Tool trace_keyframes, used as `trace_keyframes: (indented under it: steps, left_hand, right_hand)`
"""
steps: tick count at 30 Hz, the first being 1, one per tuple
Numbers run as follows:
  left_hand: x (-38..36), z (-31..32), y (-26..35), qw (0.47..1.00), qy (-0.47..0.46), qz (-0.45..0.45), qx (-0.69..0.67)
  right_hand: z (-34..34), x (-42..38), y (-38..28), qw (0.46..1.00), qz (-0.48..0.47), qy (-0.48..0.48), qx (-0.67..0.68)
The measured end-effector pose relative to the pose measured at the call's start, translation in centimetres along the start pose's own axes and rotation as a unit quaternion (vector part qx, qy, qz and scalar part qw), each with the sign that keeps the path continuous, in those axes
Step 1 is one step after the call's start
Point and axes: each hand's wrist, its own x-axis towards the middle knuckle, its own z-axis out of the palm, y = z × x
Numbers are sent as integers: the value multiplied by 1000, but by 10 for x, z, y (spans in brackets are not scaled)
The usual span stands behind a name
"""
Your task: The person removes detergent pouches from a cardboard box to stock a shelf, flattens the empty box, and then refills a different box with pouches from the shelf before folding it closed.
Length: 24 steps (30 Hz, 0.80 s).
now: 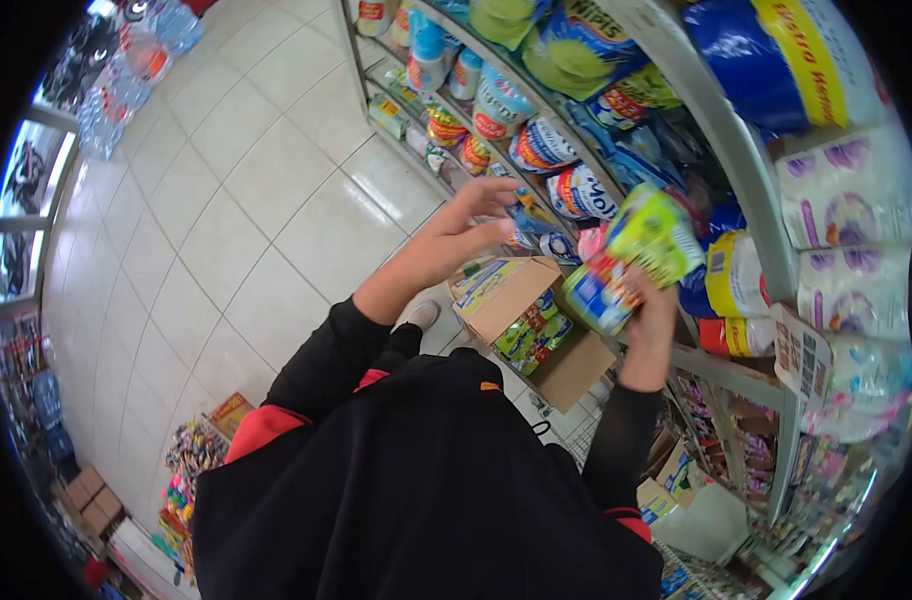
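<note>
By the shelves [733, 110], the right hand [652, 318] grips perhaps two packets [654, 238].

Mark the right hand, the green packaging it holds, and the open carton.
Right hand [653, 316]: head view, its middle.
Green packaging [644, 248]: head view, blurred printed face.
Open carton [578, 372]: head view, bare brown flap.

Brightly lit, shining on floor tiles [381, 190] left of the open carton [506, 300], whitest at glass panes [26, 165] farther left, motion-blurred at green packet [654, 240] right of carton, curved toward black edges
</note>
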Motion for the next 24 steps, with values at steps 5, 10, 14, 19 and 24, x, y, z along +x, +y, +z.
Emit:
trace_keyframes:
  steps: [5, 10, 14, 19, 24]
  left_hand:
    - [-51, -41, -32, 982, 153, -104, -23]
    - [-92, -62, -46, 939, 291, -171, -65]
    - [-104, -67, -52, 905, 372, -183, -99]
    - [-107, -66, -63, 879, 416, -199, -125]
    - [-102, -65, -65, 875, 426, -196, -122]
  right_hand:
    - [-4, 117, -27, 972, -214, 91, -44]
    - [-51, 260, -42, 935, -337, 79, -79]
    - [-81, 303, -46, 927, -361, 41, -94]
    - [-116, 311, -62, 917, -367, 42, -152]
    - [-108, 340, -57, 904, -382, 43, -189]
